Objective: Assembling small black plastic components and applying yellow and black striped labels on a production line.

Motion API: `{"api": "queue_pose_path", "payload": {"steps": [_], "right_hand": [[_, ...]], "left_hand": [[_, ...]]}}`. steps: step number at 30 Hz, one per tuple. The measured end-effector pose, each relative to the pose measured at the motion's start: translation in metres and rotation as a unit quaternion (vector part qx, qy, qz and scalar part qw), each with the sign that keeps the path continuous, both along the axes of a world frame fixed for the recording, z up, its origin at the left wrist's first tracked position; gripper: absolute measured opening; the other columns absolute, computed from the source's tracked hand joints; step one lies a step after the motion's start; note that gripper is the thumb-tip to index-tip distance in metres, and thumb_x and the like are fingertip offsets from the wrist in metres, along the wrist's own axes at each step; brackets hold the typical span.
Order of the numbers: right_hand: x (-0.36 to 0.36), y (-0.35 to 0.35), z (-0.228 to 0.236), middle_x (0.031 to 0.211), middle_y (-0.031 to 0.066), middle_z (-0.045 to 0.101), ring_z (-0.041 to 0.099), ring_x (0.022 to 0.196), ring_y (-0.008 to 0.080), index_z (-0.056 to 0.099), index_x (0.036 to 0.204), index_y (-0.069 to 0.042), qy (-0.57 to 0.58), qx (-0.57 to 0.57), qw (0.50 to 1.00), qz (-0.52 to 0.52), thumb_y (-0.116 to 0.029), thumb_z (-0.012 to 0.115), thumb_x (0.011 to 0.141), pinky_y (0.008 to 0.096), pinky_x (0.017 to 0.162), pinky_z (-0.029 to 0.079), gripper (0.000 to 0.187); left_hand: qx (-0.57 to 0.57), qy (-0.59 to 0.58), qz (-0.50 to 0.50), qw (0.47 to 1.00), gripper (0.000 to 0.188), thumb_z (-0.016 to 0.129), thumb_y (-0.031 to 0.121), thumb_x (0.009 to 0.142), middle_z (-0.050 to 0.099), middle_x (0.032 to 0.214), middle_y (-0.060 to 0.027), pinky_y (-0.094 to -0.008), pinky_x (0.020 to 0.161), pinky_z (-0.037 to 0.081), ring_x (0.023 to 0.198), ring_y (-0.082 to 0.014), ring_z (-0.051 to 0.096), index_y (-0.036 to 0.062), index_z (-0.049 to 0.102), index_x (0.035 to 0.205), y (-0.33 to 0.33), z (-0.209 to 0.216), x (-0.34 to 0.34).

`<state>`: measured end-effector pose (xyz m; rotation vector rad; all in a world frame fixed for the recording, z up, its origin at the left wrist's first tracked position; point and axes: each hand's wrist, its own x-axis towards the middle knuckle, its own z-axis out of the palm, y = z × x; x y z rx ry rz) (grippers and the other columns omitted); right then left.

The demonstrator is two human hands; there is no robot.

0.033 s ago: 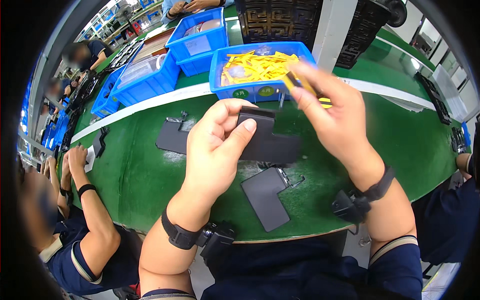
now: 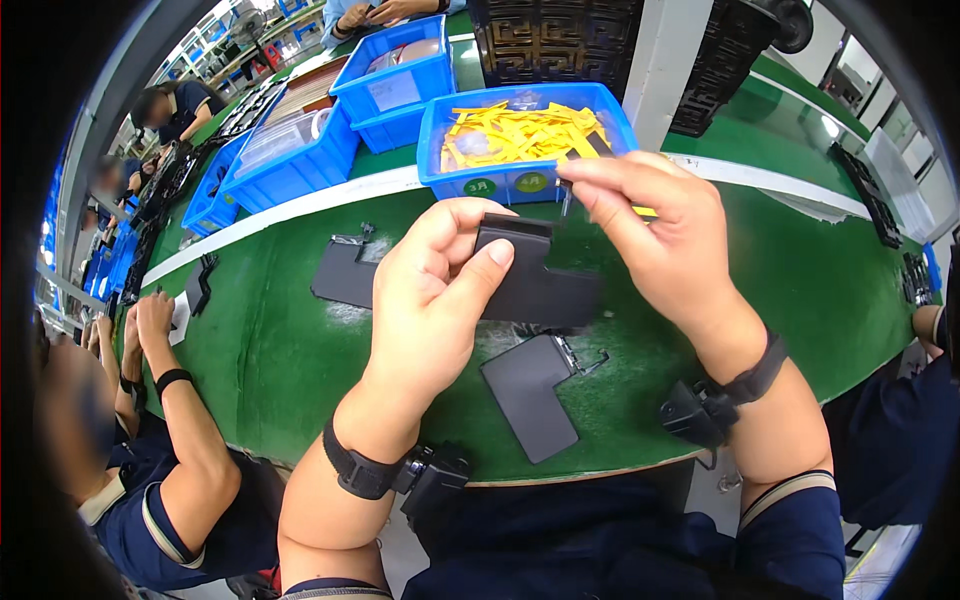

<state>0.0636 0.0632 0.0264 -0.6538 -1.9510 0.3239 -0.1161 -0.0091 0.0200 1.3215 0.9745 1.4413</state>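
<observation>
Two black fabric straps, one around each wrist, carry boxy dark devices (image 2: 437, 480) closest to the near edge of the smooth green tabletop (image 2: 300, 370). Just beyond lies a flat, matte near panel (image 2: 530, 395), dark grey and L-shaped, with a thin metal hinge-like fitting along its right side. Above it the left hand (image 2: 430, 285) grips a held panel (image 2: 540, 285), equally matte and stepped, its thumb flat on the face and fingers curled behind. The right hand (image 2: 665, 230) is to the right, thumb and forefinger brought nearly together; a flat yellow-and-black strip (image 2: 597, 146) is in its grasp, showing partly past the fingers. A slim metal pin (image 2: 567, 203) shows just under those fingertips; whether it is held, I cannot tell. To the left lies a far panel (image 2: 343, 277), partly behind the left hand, with pale powdery smudges around it, making three such panels here. Farther on, a blue plastic bin (image 2: 450, 185) with two round green stickers holds a loose heap of yellow strips (image 2: 520, 133), too many to count. Behind it stands one glossy black mould (image 2: 555, 45) with raised angular relief.
</observation>
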Motion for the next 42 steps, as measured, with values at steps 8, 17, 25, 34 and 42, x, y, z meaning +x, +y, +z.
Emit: {"api": "queue_pose_path", "payload": {"steps": [8, 17, 25, 34, 42], "right_hand": [[-0.005, -0.011, -0.005, 0.080, 0.0089, 0.067, 0.063, 0.071, 0.0133, 0.067, 0.091, 0.001, 0.140, -0.262, 0.951, 0.084, -0.008, 0.063, 0.081, 0.0248, 0.066, 0.050, 0.014], [-0.011, -0.016, -0.013, 0.081, 0.0074, 0.066, 0.061, 0.072, 0.0121, 0.067, 0.090, 0.001, 0.159, -0.227, 0.959, 0.056, -0.007, 0.060, 0.083, 0.0251, 0.067, 0.049, 0.013], [-0.008, -0.010, -0.014, 0.079, 0.0068, 0.064, 0.060, 0.071, 0.0120, 0.064, 0.102, -0.001, 0.152, -0.231, 0.960, 0.042, -0.008, 0.056, 0.086, 0.0252, 0.067, 0.048, 0.019], [-0.016, -0.021, -0.018, 0.077, 0.0019, 0.054, 0.053, 0.073, 0.0091, 0.036, 0.137, -0.005, 0.080, -0.321, 0.932, 0.150, -0.006, 0.049, 0.090, 0.0230, 0.069, 0.045, 0.049], [-0.018, -0.018, -0.025, 0.076, 0.0079, 0.061, 0.059, 0.069, 0.0144, 0.063, 0.100, -0.001, 0.077, -0.192, 0.975, 0.077, -0.007, 0.062, 0.080, 0.0271, 0.065, 0.047, 0.021]], "left_hand": [[0.016, 0.013, 0.005, 1.000, 0.018, 0.052, 0.002, 0.090, 0.064, 0.094, -0.0071, -0.0209, 0.075, 0.046, 0.085, -0.0076, 0.058, -0.0031, 0.051, 0.107, 0.000, -0.002, 0.002], [0.002, 0.031, 0.008, 0.999, 0.018, 0.052, 0.002, 0.089, 0.064, 0.093, -0.0067, -0.0211, 0.075, 0.046, 0.084, -0.0073, 0.057, -0.0026, 0.051, 0.107, 0.000, -0.002, 0.001], [-0.051, 0.100, 0.079, 0.991, 0.019, 0.049, 0.003, 0.085, 0.062, 0.086, -0.0022, -0.0206, 0.069, 0.044, 0.076, -0.0066, 0.056, -0.0001, 0.057, 0.102, 0.018, -0.001, -0.045], [0.055, 0.415, 0.272, 0.866, 0.030, 0.061, 0.014, 0.080, 0.064, 0.085, -0.0130, -0.0302, 0.070, 0.049, 0.077, -0.0196, 0.062, 0.0015, 0.062, 0.107, 0.021, 0.006, -0.066], [-0.081, 0.097, -0.026, 0.992, 0.020, 0.063, 0.000, 0.078, 0.060, 0.074, -0.0010, -0.0218, 0.058, 0.046, 0.063, -0.0079, 0.055, 0.0023, 0.058, 0.097, 0.012, 0.004, -0.017]]}}
